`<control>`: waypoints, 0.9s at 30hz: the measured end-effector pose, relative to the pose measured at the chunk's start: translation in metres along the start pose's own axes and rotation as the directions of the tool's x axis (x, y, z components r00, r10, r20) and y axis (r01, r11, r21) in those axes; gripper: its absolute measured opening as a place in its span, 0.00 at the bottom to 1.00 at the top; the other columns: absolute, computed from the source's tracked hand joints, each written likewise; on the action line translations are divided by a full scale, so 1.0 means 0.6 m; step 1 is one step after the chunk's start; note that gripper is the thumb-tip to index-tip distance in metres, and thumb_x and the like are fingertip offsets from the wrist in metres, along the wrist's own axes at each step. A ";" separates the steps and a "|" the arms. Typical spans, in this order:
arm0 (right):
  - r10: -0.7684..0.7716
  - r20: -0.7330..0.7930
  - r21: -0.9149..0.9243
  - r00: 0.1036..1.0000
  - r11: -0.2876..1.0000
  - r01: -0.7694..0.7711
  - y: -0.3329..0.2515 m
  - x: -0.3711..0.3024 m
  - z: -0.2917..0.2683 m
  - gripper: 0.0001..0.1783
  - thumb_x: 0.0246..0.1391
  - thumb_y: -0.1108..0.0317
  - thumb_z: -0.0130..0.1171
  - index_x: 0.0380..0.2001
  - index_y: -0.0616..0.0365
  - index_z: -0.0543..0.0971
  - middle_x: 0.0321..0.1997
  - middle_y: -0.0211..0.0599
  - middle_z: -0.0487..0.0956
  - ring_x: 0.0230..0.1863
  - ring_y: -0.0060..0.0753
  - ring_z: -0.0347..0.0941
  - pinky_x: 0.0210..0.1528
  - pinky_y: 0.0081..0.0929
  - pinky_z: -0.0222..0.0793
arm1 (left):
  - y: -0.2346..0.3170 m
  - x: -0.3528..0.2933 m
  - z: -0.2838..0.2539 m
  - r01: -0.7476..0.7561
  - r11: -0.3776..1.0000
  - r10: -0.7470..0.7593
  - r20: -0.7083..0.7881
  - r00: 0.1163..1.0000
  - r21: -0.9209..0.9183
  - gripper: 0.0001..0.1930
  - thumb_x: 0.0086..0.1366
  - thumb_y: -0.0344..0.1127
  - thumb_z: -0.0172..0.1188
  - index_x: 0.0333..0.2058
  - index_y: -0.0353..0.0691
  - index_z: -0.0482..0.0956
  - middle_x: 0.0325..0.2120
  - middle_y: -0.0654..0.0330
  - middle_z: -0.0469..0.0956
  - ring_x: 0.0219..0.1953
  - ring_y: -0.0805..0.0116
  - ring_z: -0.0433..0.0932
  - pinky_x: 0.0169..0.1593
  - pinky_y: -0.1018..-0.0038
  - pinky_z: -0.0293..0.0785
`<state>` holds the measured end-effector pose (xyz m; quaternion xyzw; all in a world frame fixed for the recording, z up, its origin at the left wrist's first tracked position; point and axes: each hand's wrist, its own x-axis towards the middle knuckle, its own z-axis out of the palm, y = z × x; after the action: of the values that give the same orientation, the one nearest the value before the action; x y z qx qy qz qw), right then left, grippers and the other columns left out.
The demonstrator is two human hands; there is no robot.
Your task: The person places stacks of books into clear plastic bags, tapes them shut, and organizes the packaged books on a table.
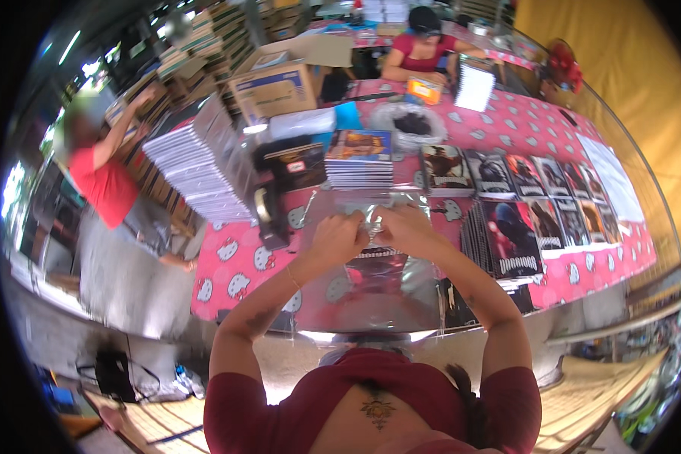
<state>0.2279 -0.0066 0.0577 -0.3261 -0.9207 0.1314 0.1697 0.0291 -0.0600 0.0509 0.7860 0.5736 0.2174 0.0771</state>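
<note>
both hands meet over the near edge of the bench (212,284), fingers closed. the left hand (344,233) and the right hand (402,227) pinch a sheet of clear plastic (390,299) between them, just below the short stack of books (359,178). the plastic lies spread toward the person's body, and a dark notebook (377,266) with red on its cover shows at or under it, below the hands; whether it sits inside or beneath the plastic cannot be told.

as far as can be judged, this one piece is partway done: the plastic is in the fingers but loose and wrinkled, with no closed edge in view. a tall stack of notebooks (204,170) stands at the left, its top glossy, which suggests covered pieces, though that is hard to be sure of. a black tape dispenser (271,216) stands beside it, untouched by either hand.

at the right, the stack of spiral notebooks (514,242) is near the right arm and seems to be waiting, next to rows of picture covers (556,178) laid flat, so a good part looks left. across the bench, a co-worker (424,57) sits near an upright spiral notebook (474,87); another person (110,185) reaches toward boxes at the left.
</note>
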 end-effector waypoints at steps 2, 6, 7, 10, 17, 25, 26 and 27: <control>0.043 0.018 0.145 0.999 0.988 -0.046 0.035 0.001 -0.002 0.27 0.44 0.56 0.70 0.46 0.55 0.75 0.39 0.41 0.82 0.43 0.47 0.78 0.43 0.40 0.71 | 0.008 0.015 0.016 -0.028 0.989 0.027 0.014 1.000 0.144 0.19 0.54 0.39 0.66 0.40 0.32 0.78 0.31 0.44 0.81 0.37 0.46 0.81 0.39 0.55 0.75; 0.046 0.119 0.622 0.992 0.775 -0.111 0.122 0.004 0.040 0.29 0.46 0.58 0.73 0.48 0.60 0.77 0.41 0.37 0.81 0.44 0.32 0.76 0.48 0.31 0.70 | -0.058 0.060 0.012 0.045 0.937 0.040 0.233 0.972 -0.346 0.19 0.56 0.42 0.68 0.39 0.33 0.79 0.29 0.52 0.81 0.34 0.59 0.80 0.38 0.64 0.75; 0.035 0.126 0.718 0.991 0.686 -0.115 0.127 0.007 0.041 0.28 0.46 0.59 0.74 0.49 0.60 0.77 0.40 0.36 0.81 0.44 0.30 0.75 0.48 0.29 0.70 | -0.081 0.076 0.013 0.120 0.879 0.049 0.338 0.940 -0.461 0.18 0.57 0.43 0.69 0.38 0.33 0.80 0.27 0.55 0.80 0.32 0.64 0.80 0.37 0.66 0.74; 0.078 0.163 0.768 0.983 0.616 -0.177 0.120 0.003 0.043 0.23 0.50 0.62 0.72 0.47 0.60 0.78 0.41 0.32 0.80 0.44 0.24 0.74 0.48 0.26 0.70 | -0.105 0.109 0.030 0.234 0.708 0.174 0.485 0.857 -0.666 0.17 0.59 0.43 0.69 0.38 0.34 0.81 0.26 0.61 0.80 0.31 0.72 0.78 0.36 0.72 0.73; 0.175 0.085 0.769 0.981 0.614 -0.176 0.120 0.005 0.069 0.22 0.51 0.62 0.70 0.47 0.60 0.77 0.37 0.35 0.82 0.42 0.24 0.77 0.45 0.23 0.70 | -0.132 0.118 0.075 0.484 0.430 -0.143 0.472 0.870 -0.762 0.12 0.59 0.40 0.67 0.34 0.36 0.83 0.30 0.63 0.81 0.32 0.76 0.76 0.35 0.77 0.69; 0.188 0.083 0.791 0.979 0.585 -0.179 0.111 -0.014 0.046 0.19 0.54 0.68 0.66 0.48 0.61 0.76 0.37 0.32 0.80 0.42 0.22 0.76 0.41 0.21 0.71 | -0.396 -0.115 0.089 0.638 0.764 -0.616 -0.410 0.673 -0.098 0.15 0.55 0.44 0.69 0.33 0.37 0.83 0.22 0.53 0.80 0.27 0.57 0.79 0.37 0.57 0.75; 0.174 0.100 0.785 0.980 0.591 -0.185 0.112 -0.005 0.044 0.19 0.54 0.68 0.66 0.48 0.61 0.75 0.37 0.32 0.80 0.41 0.22 0.76 0.41 0.21 0.71 | -0.402 -0.130 0.085 0.651 0.698 -0.716 -0.315 0.623 -0.297 0.15 0.56 0.43 0.68 0.33 0.36 0.83 0.22 0.54 0.80 0.26 0.60 0.79 0.33 0.62 0.73; 0.165 0.120 0.784 0.979 0.590 -0.195 0.107 -0.002 0.046 0.19 0.54 0.69 0.66 0.48 0.61 0.75 0.37 0.32 0.79 0.41 0.21 0.76 0.42 0.20 0.71 | -0.405 -0.141 0.078 0.650 0.594 -0.791 -0.198 0.578 -0.475 0.14 0.56 0.42 0.68 0.33 0.35 0.84 0.21 0.55 0.81 0.25 0.63 0.80 0.29 0.67 0.72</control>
<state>0.2534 0.0378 0.0098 -0.3063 -0.7326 0.5465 0.2660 -0.1827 -0.0527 -0.1024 0.3897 0.8010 0.4158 0.1833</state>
